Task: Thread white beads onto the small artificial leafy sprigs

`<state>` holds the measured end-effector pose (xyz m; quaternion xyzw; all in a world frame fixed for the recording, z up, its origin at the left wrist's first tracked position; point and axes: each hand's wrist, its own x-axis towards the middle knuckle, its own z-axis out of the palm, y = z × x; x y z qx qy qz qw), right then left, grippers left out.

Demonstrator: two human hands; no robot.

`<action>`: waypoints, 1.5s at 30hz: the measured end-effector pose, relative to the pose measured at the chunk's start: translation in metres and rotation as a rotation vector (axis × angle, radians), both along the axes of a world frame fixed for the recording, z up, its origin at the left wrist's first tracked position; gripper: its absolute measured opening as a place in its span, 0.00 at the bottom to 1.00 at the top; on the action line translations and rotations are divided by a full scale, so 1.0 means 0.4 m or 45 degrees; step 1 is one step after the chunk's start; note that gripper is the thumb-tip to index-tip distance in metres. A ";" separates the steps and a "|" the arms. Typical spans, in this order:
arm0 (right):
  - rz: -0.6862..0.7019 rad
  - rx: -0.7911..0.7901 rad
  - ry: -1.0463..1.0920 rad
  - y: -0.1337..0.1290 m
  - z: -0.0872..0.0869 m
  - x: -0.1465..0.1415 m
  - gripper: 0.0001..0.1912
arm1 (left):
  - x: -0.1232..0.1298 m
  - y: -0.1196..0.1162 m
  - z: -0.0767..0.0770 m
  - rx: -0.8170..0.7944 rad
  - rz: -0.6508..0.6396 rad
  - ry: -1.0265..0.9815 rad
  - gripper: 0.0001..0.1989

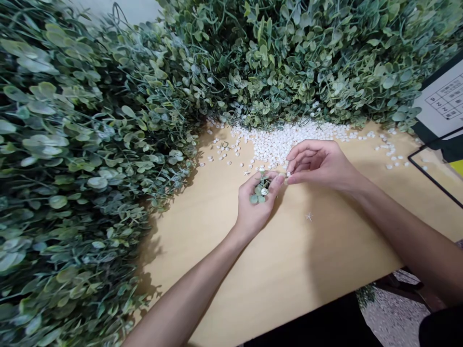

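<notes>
My left hand point(254, 206) is closed round a small artificial leaf sprig point(257, 196), whose green leaves and a white bead-like piece show over the fingers. Just right of it, my right hand point(320, 166) pinches a tiny white bead point(288, 174) between thumb and forefinger, close against the left thumb and a leaf tip. Behind both hands spreads a heap of small white beads point(275, 144). A little white star-shaped piece point(308, 216) lies on the table below my right hand.
Piles of artificial greenery point(108, 144) line the left and back of the wooden table point(217, 270). At the right are a printed sheet point(444, 103) in a dark holder and a thin black frame point(430, 176). Loose beads lie scattered near it.
</notes>
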<state>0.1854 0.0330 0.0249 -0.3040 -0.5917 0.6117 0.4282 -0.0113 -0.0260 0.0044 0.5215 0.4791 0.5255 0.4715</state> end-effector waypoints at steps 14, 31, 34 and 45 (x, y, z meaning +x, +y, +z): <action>0.008 0.013 -0.014 0.001 0.002 0.006 0.27 | 0.003 -0.002 0.009 -0.038 0.036 0.012 0.14; -0.009 0.024 -0.016 0.000 0.002 0.003 0.25 | 0.000 0.000 0.000 -0.061 0.046 -0.036 0.15; -0.005 0.021 -0.023 -0.001 0.001 0.002 0.25 | 0.001 0.000 0.000 -0.069 0.035 -0.011 0.17; -0.037 0.002 -0.017 0.000 0.002 0.002 0.29 | 0.001 0.000 0.001 -0.065 0.029 0.005 0.16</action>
